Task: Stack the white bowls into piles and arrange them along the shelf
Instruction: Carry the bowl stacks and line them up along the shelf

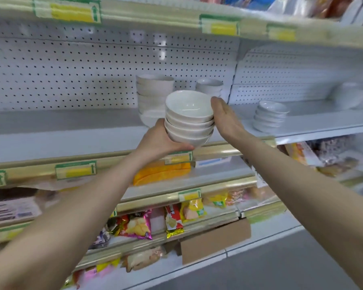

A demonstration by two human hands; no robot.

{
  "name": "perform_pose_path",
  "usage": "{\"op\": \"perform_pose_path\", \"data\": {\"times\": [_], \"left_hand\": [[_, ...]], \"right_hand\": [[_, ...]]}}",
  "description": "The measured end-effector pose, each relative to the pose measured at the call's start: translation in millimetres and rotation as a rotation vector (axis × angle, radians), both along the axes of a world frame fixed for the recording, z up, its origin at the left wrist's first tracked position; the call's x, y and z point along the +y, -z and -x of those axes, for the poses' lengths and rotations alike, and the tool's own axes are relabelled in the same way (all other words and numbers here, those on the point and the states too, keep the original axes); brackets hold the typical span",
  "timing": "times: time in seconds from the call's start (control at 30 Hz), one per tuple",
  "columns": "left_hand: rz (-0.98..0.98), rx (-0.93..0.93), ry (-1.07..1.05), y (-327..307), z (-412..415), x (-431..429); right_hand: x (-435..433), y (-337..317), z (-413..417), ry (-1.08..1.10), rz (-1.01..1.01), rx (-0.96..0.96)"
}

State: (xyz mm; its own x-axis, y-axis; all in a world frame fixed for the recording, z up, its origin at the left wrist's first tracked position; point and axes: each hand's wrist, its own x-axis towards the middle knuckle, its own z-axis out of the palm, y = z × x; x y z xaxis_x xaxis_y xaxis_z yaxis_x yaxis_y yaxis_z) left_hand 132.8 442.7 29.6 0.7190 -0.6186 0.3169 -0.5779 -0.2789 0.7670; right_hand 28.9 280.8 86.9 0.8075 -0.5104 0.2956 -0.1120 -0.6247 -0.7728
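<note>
Item: held pile (189, 118) of 4 white bowls, nested rim-up, centre of the frame, carried in the air in front of the shelf (50, 130) and not resting on it. Left hand (166, 141): cupped under and round the bottom bowl, thumb curled beneath its base, gripping. Right hand (224, 116): flat, fingers straight, pressed to the right flank of the pile to steady it. Also on the shelf: tall pile (154, 95) of white bowls just behind the held one, in front of the pegboard (71, 70); short pile (209, 85) to its right; small dishes (269, 116), stacked, right of centre. Lower frame: snack packets (138, 225) on the shelves below. Handling, by judgement: glazed, stiff, probably ceramic, so weighty as a set of 4, smooth enough to slip, liable to chip or break if knocked or dropped. Best hold: 1 hand beneath the lowest bowl's foot bearing the weight, the other against the side so the upper bowls cannot slide or tilt.
</note>
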Motion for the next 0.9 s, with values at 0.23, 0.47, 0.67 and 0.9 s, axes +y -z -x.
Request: {"op": "perform_pose_path", "data": {"times": [0.23,0.47,0.67,0.9], "left_hand": [[-0.008,0.01,0.2,-7.8,42.5,-105.2],[-0.009,0.048,0.358,-10.4,94.2,-242.1],[0.034,0.03,0.422,-5.4,135.6,-377.7],[0.021,0.007,0.481,-5.8,179.9,-508.3]], "right_hand": [[-84.9,-4.2,69.1,0.215,-0.037,-0.035],[-203.4,-5.8,134.7,0.355,0.034,-0.001],[-316.5,-13.6,192.5,0.451,0.061,0.02],[-441.9,-12.4,237.0,0.518,0.013,0.008]]}}
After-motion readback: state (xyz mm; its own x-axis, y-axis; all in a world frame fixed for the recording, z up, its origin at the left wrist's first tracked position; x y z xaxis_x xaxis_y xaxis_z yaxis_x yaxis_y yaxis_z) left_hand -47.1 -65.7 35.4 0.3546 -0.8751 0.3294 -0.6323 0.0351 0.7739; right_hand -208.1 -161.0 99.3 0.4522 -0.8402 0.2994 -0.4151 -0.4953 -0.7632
